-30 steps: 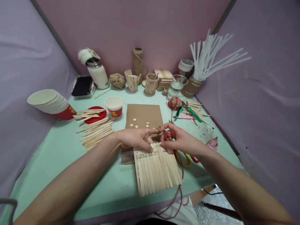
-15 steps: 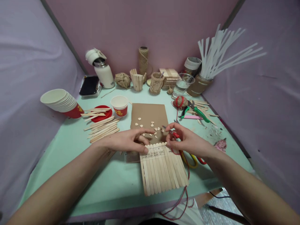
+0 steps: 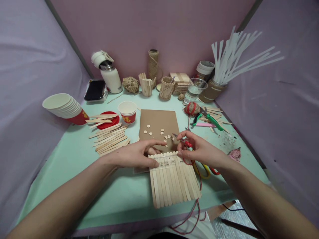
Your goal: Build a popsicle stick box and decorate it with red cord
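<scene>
A flat panel of craft sticks (image 3: 171, 186) lies tilted toward me at the front of the table. Across its upper part rests a clear ruler (image 3: 167, 163) with printed marks. My left hand (image 3: 137, 153) has its thumb on the ruler and panel, index finger stretched over the cardboard; its other fingers are partly hidden behind the top edge. My right hand (image 3: 196, 147) pinches the panel's upper right edge. Between its curled fingers shows a red-handled tool (image 3: 186, 143) with a pointed metal tip; whether it is gripped is unclear. Red string (image 3: 200, 179) hangs beside the panel.
Behind the panel, small wooden hearts (image 3: 162, 130) lie on brown cardboard (image 3: 158, 117). Loose sticks (image 3: 111, 139), a paper cup (image 3: 128, 113) and stacked cups (image 3: 66, 109) stand left. At right are green-handled pliers (image 3: 214, 121), yellow-handled scissors (image 3: 205, 172) and a water cup (image 3: 194, 90).
My left hand has slid slightly right and toward me, its thumb further onto the ruler, covering some wooden hearts. My right hand and the panel have barely moved.
</scene>
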The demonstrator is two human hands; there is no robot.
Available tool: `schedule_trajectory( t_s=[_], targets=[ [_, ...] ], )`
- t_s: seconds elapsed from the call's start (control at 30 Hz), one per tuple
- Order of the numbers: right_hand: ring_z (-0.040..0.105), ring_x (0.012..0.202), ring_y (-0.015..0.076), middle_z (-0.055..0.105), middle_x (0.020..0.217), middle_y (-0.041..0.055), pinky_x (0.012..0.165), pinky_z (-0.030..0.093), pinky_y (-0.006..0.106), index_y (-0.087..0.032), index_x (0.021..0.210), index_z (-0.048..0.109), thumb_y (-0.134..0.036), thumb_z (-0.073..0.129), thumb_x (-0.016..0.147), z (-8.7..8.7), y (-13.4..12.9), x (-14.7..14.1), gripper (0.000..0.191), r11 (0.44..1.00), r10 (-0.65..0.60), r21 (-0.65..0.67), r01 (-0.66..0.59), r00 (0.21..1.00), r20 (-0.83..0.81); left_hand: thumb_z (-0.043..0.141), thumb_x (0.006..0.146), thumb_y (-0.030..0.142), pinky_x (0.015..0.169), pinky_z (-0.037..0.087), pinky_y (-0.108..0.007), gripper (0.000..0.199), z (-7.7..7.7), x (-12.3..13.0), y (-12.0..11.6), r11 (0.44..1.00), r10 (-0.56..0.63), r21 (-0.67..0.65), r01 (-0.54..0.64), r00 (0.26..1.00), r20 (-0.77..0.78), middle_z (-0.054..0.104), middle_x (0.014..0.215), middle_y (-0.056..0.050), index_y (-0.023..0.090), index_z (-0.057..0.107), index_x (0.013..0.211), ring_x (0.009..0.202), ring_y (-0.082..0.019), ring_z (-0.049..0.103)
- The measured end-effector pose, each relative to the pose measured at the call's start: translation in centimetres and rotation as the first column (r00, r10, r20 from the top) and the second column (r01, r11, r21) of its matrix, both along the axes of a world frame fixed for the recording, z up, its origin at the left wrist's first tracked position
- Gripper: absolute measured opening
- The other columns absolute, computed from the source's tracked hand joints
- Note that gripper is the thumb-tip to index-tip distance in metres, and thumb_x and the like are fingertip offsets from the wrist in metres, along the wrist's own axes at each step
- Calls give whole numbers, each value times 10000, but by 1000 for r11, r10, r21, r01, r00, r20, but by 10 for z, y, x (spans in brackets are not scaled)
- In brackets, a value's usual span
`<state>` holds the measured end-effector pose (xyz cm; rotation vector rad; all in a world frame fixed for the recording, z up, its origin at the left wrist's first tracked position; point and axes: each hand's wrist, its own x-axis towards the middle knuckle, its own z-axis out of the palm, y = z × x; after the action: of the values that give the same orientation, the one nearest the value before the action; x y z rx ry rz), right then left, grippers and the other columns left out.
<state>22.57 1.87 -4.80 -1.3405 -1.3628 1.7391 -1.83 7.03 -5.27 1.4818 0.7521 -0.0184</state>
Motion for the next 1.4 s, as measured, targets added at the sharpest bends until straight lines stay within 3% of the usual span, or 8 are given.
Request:
schedule_trajectory(
  t_s=[0.53,0.67,0.73,0.8,0.87,0.93,1.13,1.4],
  targets=[
    [502,549,79,566,735,-58,511,415,221,-228,1018,401,-253,683,760,0,0,-1,384,1000,3,-12,-3,1000,-22,660,729,214,640,421,-238,737,4,2,-3,999,37,-14,-37,999,-26,656,935,-25,243,397,1416,828,-173,593],
    [585,665,118,627,816,-14,616,461,264,-228,1033,457,-321,655,813,3,1,3,311,991,-80,118,70,993,86,669,733,230,656,430,-247,741,2,1,-3,998,50,-42,-51,998,-28,661,958,-22,262,389,1419,829,-172,595],
    [606,747,145,640,810,1,701,468,294,-228,1032,512,-364,612,860,6,2,8,240,925,-253,324,199,958,136,668,734,229,647,428,-244,746,1,1,-3,997,49,-63,-50,999,-13,662,949,-24,254,382,1423,814,-168,593],
    [592,731,154,613,731,-2,718,459,307,-238,1040,571,-402,538,915,9,2,12,208,802,-416,502,324,906,80,671,732,228,646,427,-244,749,1,0,-3,997,50,-64,-50,999,-6,662,953,-27,250,385,1423,801,-162,590],
    [564,677,159,569,675,0,664,451,307,-254,1034,626,-434,484,944,12,0,13,247,723,-479,564,399,878,-7,676,727,225,656,429,-247,753,1,0,-3,997,53,-58,-53,999,-9,658,950,-24,251,388,1422,790,-155,584],
    [544,644,158,558,675,11,594,440,297,-259,972,673,-456,504,931,15,-2,10,263,730,-454,555,399,890,-42,676,728,221,657,426,-247,748,1,0,-3,997,53,-53,-54,999,-10,652,911,-13,245,393,1420,768,-146,575],
    [531,536,116,594,695,7,474,438,250,-241,952,690,-424,515,927,20,-4,-15,255,916,-92,393,84,996,2,658,726,180,557,367,-205,727,2,1,-5,994,75,-74,-74,997,5,629,862,20,261,406,1404,637,-93,507],
    [611,732,118,680,840,27,646,471,241,-201,984,686,-283,492,945,16,6,-25,214,858,66,501,-114,991,112,613,727,120,519,315,-193,673,10,3,-5,996,65,-57,-64,998,16,616,777,42,213,447,1372,586,-75,449]
  ],
)
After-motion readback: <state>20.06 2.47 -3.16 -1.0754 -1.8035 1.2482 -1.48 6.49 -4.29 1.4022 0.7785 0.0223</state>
